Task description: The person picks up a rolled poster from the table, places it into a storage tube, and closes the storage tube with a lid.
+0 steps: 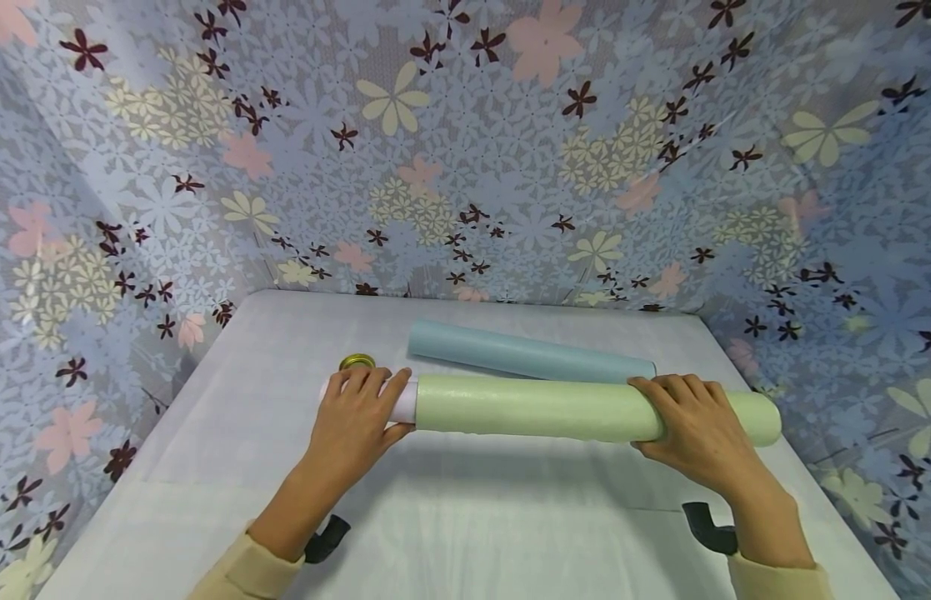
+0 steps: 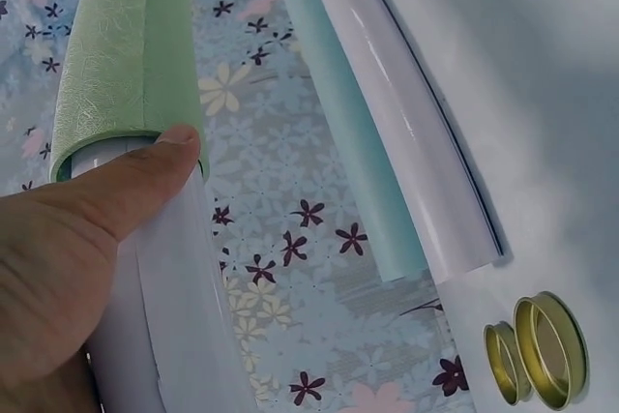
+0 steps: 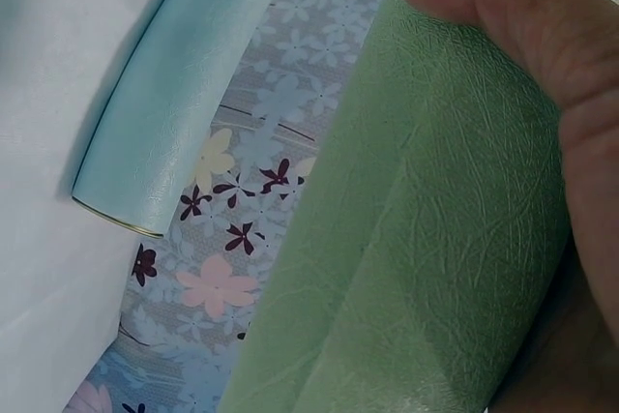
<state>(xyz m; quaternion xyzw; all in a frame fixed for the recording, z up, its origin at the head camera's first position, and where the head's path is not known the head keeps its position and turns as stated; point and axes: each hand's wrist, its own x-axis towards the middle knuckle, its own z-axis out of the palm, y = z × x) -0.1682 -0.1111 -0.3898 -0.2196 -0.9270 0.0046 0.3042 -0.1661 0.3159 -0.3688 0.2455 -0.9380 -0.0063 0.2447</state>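
Note:
My left hand (image 1: 354, 419) grips the white inner tube (image 1: 405, 403) where it comes out of a long light-green tube (image 1: 540, 408). In the left wrist view the left thumb (image 2: 160, 163) lies at the rim of the green sleeve, and a lengthwise edge runs down the white tube. My right hand (image 1: 690, 425) wraps over the green tube near its other end, thumb on the near side. The green tube is held level above the table; in the right wrist view its surface looks wrinkled and textured. The left fingers' undersides are hidden.
Behind the green tube a light-blue tube (image 1: 525, 350) lies on the white-covered table (image 1: 465, 533), a gold rim at its right end. Gold round lids (image 2: 551, 350) lie beyond the left hand. Floral cloth (image 1: 465, 150) hangs behind and at both sides.

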